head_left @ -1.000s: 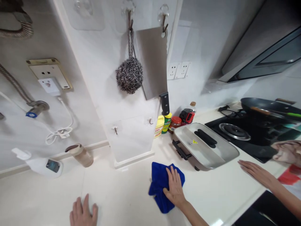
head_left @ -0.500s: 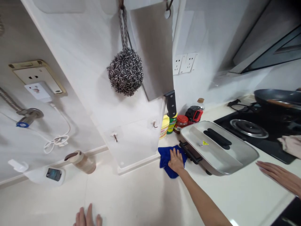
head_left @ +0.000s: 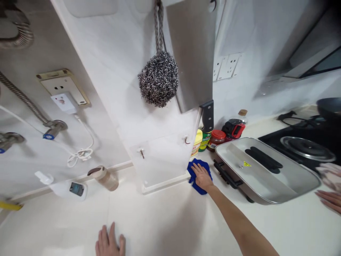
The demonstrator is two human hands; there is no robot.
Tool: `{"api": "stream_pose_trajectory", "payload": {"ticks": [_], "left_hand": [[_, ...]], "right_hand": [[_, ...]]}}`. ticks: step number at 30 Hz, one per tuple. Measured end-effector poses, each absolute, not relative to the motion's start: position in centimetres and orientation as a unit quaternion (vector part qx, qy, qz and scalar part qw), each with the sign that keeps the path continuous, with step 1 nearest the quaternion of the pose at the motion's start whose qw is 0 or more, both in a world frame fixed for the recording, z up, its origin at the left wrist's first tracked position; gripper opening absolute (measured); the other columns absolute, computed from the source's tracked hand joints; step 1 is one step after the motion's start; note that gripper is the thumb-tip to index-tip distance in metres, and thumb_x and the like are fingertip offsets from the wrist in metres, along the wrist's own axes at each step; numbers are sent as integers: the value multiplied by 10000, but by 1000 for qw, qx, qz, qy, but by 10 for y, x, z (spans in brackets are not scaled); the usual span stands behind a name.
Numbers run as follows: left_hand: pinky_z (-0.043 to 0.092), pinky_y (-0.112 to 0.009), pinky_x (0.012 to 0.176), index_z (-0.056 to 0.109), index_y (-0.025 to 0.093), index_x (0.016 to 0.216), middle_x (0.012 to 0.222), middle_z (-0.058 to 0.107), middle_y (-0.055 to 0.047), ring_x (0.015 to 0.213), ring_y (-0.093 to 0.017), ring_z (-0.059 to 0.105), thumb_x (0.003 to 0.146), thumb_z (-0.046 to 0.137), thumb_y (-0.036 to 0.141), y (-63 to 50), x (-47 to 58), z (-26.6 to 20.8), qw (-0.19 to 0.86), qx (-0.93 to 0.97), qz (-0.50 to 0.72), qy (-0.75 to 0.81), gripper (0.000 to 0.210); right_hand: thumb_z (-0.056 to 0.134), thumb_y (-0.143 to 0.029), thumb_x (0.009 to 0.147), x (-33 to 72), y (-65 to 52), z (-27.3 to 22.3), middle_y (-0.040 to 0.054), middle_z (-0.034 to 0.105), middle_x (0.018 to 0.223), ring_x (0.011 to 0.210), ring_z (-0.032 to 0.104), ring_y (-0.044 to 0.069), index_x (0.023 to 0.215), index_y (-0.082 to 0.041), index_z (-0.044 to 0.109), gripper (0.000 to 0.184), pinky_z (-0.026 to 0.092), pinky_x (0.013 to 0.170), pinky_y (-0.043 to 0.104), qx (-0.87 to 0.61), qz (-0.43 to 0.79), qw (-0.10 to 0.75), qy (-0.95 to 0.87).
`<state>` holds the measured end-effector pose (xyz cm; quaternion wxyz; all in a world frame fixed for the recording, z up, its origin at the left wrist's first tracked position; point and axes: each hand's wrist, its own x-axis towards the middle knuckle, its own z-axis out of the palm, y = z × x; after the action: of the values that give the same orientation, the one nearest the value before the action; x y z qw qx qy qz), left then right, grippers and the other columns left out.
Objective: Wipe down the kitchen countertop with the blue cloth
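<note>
My right hand (head_left: 201, 177) presses down on a blue cloth (head_left: 200, 191) on the white countertop, its fingers over the bunched fabric. The cloth lies against the foot of the white wall corner, just left of the electric pan (head_left: 266, 170) and a little apart from its black handle. My left hand (head_left: 109, 243) is at the bottom edge, partly cut off, palm down over the counter with its fingers apart and nothing in it. Nearest to it is a beige bottle-like container (head_left: 105, 179).
Behind the pan stand a red-lidded jar (head_left: 216, 139), a yellow-capped container (head_left: 196, 142) and a bottle (head_left: 236, 126). A cleaver (head_left: 193, 57) and a steel scourer (head_left: 159, 80) hang above. Another person's hand (head_left: 330, 200) is beside the pan at right, near the cooktop (head_left: 301, 145).
The view has swung left, so the scene sits further right. My right hand and the cloth have slid left, away from the pan's handle, toward the wall corner. More of my left hand shows.
</note>
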<state>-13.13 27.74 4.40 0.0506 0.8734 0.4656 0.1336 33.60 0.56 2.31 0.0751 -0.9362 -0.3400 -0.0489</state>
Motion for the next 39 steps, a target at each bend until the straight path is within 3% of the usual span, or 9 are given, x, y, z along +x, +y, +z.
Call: {"api": "stream_pose_trajectory", "payload": {"ticks": [10, 15, 17, 22, 26, 29, 31, 36, 39], "left_hand": [[222, -578, 1215, 476, 124, 1443, 1589, 327, -225, 1512, -370, 225, 935, 347, 448, 269, -130, 52, 66, 870, 157, 462, 616], [232, -580, 1207, 473, 98, 1441, 1578, 321, -267, 1516, -382, 216, 964, 316, 429, 263, -130, 62, 73, 871, 165, 457, 602], [231, -584, 1207, 471, 88, 1443, 1577, 326, -274, 1520, -380, 205, 972, 315, 419, 263, -131, 63, 70, 874, 175, 448, 596], [276, -616, 1191, 547, 84, 1380, 1555, 399, -249, 1503, -401, 256, 971, 343, 382, 239, -125, 54, 103, 885, 151, 429, 546], [295, -601, 1211, 605, 263, 1313, 1568, 449, -95, 1490, -304, 335, 988, 364, 378, 164, -108, 33, 186, 946, 115, 240, 420], [327, -640, 1192, 423, 151, 1454, 1570, 414, -190, 1492, -336, 321, 941, 486, 443, 102, -100, 20, 199, 948, 168, 182, 593], [359, -650, 1168, 415, 90, 1435, 1526, 447, -242, 1470, -361, 356, 926, 514, 414, 78, -98, 19, 210, 944, 181, 181, 611], [517, -486, 1054, 596, 203, 1205, 1229, 689, -127, 1168, -266, 643, 884, 535, 226, 100, -104, 39, 270, 945, 67, 171, 328], [583, -378, 924, 614, 235, 1127, 1095, 727, -73, 999, -213, 697, 867, 561, 234, 153, -113, 57, 266, 943, 52, 193, 266]], "right_hand": [[462, -164, 756, 195, -42, 9, 182, 309, 1596, 1493, 215, 354, 1486, -59, 406, 740, 231, 1201, 518, -948, -105, 40, -298], [517, -206, 731, 73, -8, 3, 294, 254, 1579, 1449, 213, 504, 1495, 9, 345, 812, 279, 1102, 639, -959, -108, 96, -243], [547, -288, 760, 36, 4, 11, 287, 259, 1581, 1422, 238, 539, 1508, -20, 337, 823, 304, 1065, 670, -947, -74, 139, -279], [402, -377, 951, 22, -11, 38, 178, 500, 1463, 1292, 487, 388, 1435, -157, 490, 539, 429, 1036, 558, -907, -6, 280, -315], [363, -274, 942, 43, -34, 43, 182, 523, 1426, 1190, 555, 337, 1424, -129, 487, 519, 486, 978, 504, -902, -2, 331, -277], [432, -275, 897, 49, -38, 38, 192, 586, 1327, 1111, 589, 334, 1389, -137, 522, 520, 496, 955, 504, -901, 6, 341, -269], [464, -298, 872, 51, -39, 35, 194, 640, 1215, 1055, 615, 327, 1320, -122, 569, 493, 506, 935, 493, -898, 14, 357, -258], [505, -426, 848, 67, -48, 38, 73, 706, 873, 828, 661, 265, 947, -205, 665, 291, 541, 780, 400, -878, 45, 423, -218], [497, -533, 871, 69, -64, 43, 38, 694, 877, 707, 634, 207, 1026, -214, 643, 383, 544, 678, 344, -861, 50, 471, -185]]}}
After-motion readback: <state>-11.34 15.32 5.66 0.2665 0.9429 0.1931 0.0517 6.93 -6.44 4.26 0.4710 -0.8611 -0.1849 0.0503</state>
